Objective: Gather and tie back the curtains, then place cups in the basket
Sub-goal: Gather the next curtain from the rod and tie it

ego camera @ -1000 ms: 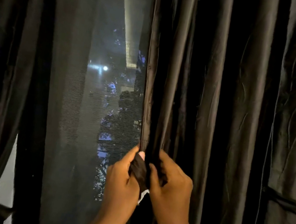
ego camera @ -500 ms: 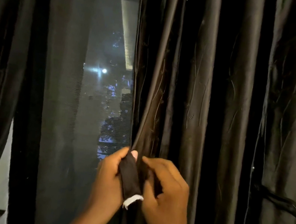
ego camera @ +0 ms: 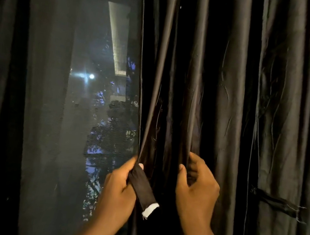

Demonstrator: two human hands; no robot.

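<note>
Two hands work the right curtain point(ego camera: 222, 107) at its leading edge. Left hand point(ego camera: 119, 188) pinches the edge plus a dark tie strip point(ego camera: 142, 188) w/ white end. Right hand point(ego camera: 196, 192), vs. 0.5 s ago, has shifted rightward, away from the left, and now curls round a fold further in. Judgement: gathering stage under way, tie not yet wrapped. A second strip point(ego camera: 276, 204) hangs at right. Cups, basket: not in view.
</note>
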